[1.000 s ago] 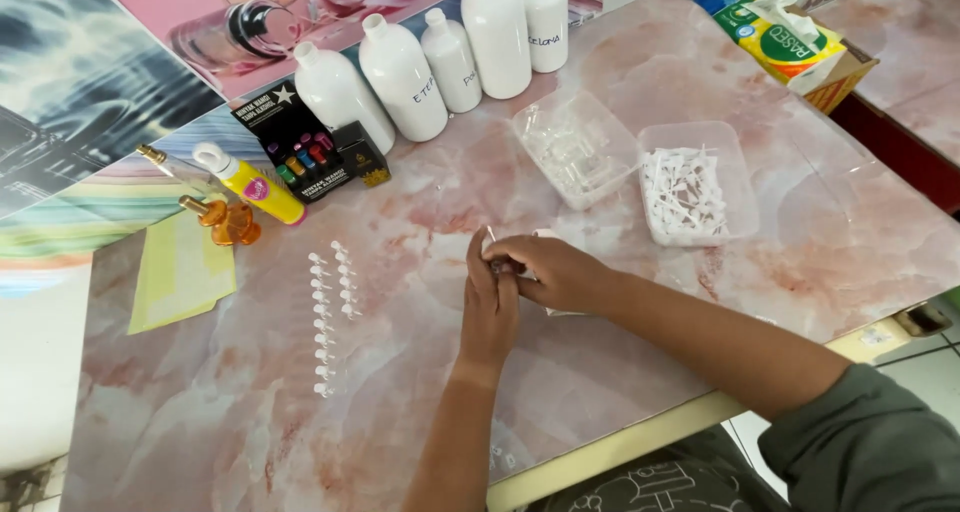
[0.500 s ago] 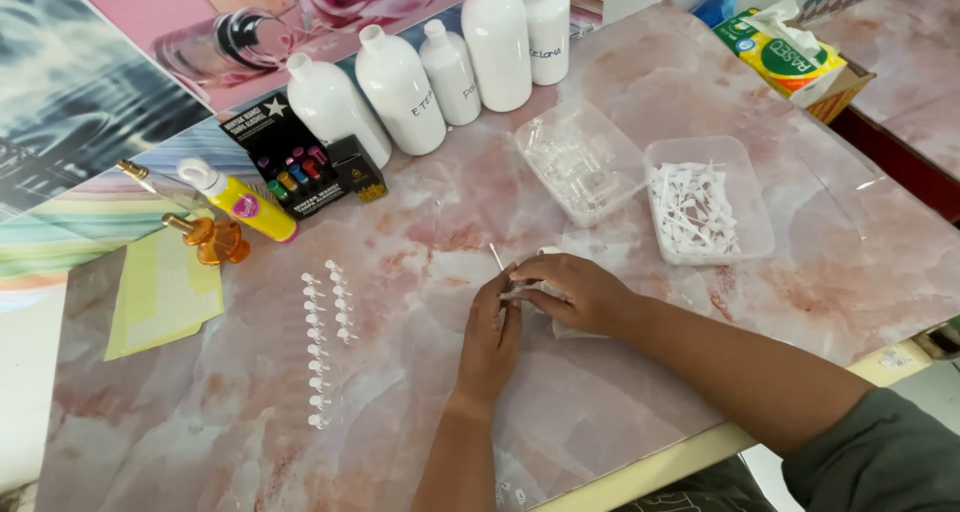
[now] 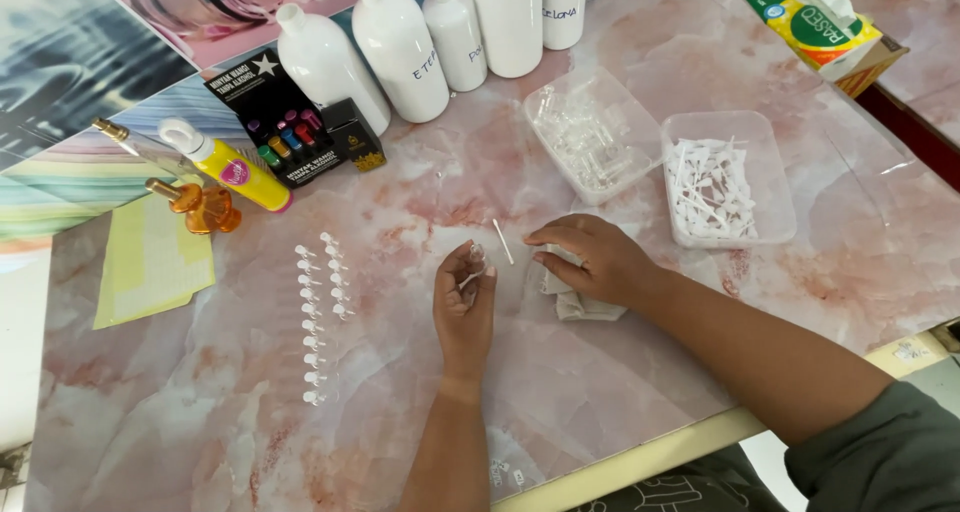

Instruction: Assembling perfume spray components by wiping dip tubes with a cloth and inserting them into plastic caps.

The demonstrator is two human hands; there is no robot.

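Your left hand (image 3: 466, 302) is up off the table (image 3: 420, 432), fingers curled in, pinching a tiny clear vial (image 3: 476, 260) between thumb and fingertips. Your right hand (image 3: 592, 260) has just come away from it: half a second ago both hands were pressed together over that vial, and now the right is lying flat, fingers loosely spread, on a crumpled white cloth (image 3: 572, 297), gripping nothing. A thin white stick (image 3: 502, 241) lies on the marble between your two hands, just off the right fingertips, released.

So the two-handed part on this piece looks finished, in my judgement; the vial sits alone in your left hand.

Moving out: to the left of that hand stand two neat rows of small capped vials (image 3: 318, 307). Beyond your right hand are two clear plastic trays, one with empty clear vials (image 3: 590, 132), the other with white applicator sticks (image 3: 712, 184). At the back, a line of white bottles (image 3: 400, 47), a black box of coloured samples (image 3: 275, 122), a yellow tube (image 3: 235, 167), an amber perfume bottle (image 3: 195, 204), and a pale yellow sheet (image 3: 150, 262).
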